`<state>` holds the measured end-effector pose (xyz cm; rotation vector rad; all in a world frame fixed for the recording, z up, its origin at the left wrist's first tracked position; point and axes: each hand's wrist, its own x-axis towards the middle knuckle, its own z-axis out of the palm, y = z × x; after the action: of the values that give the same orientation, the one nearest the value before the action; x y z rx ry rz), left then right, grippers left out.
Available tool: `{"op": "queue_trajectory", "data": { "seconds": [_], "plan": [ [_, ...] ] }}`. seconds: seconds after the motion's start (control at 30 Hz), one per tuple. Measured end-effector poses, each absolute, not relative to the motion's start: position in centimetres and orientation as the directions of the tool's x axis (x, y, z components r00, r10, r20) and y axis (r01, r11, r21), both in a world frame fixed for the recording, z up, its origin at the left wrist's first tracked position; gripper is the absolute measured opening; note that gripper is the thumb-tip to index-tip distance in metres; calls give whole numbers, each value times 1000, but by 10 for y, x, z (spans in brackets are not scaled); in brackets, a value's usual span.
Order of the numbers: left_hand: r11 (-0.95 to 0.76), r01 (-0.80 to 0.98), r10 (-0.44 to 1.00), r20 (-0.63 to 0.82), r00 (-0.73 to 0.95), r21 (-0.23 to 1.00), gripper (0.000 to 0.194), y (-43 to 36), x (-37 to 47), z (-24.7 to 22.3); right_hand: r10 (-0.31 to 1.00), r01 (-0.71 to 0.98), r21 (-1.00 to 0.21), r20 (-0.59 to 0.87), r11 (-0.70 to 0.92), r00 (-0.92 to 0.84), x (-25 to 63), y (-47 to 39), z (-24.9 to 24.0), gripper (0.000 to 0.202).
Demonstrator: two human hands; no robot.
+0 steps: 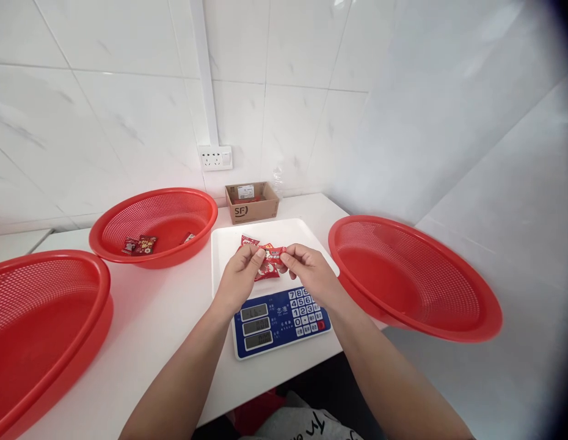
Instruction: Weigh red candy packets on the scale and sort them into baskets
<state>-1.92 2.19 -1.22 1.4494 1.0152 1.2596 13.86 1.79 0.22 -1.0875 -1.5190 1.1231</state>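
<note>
Above the white weighing tray (229,269) of a scale, my left hand (240,272) and my right hand (306,269) pinch the two ends of a small red packet (273,253) between thumbs and fingers. Beneath and behind it, red packets (267,271) lie on the tray, partly covered by my fingers. The scale's blue panel (281,321), with displays and a number keypad, faces me below my hands.
Two red baskets stand on the left, one (153,198) holding a few packets and one (98,305) nearer. Another red basket (389,269) overhangs the table's right edge. A cardboard box (254,212) with red contents sits by the tiled wall.
</note>
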Motion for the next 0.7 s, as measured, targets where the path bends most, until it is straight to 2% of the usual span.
{"op": "queue_trajectory", "data": {
  "seconds": [0.17,0.27,0.5,0.7],
  "plan": [
    [-178,6,966,174,193,984,31,20,-18,-12,972,124,-974,167,189,-168,141,18,0,19],
    [-204,-10,954,201,222,979,31,18,-18,-9,972,131,-974,163,186,-171,141,16,1,19],
    [-310,19,938,302,172,951,25,14,-17,-6,968,236,-947,179,218,-176,142,6,8,18],
    [-290,51,939,273,210,956,23,11,-12,-7,966,219,-943,228,250,-122,145,6,5,20]
  ]
}}
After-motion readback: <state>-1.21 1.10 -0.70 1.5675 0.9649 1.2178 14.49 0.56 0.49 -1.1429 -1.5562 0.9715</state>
